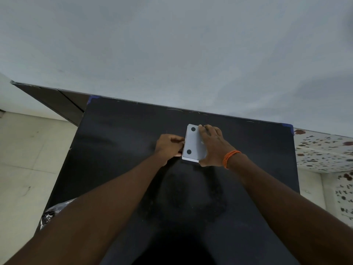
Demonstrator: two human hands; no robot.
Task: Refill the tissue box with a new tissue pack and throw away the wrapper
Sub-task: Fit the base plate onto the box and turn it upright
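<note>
A white tissue box [193, 143] lies on the black table [122, 146] with its flat underside up, showing two round black pads. My right hand [211, 145] lies over the box's right side, fingers on its far edge and thumb at its near corner. My left hand [170, 145] presses against the box's left side with curled fingers, pinching at the edge there. What those fingers hold is hidden. An orange band circles my right wrist. No tissue pack or wrapper is visible.
A crumpled black plastic bag [50, 215] shows at the table's near left edge. Blue tape marks the far table corners [290, 128]. A pale wall rises behind the table. Speckled tiles lie to the right, light floor tiles to the left.
</note>
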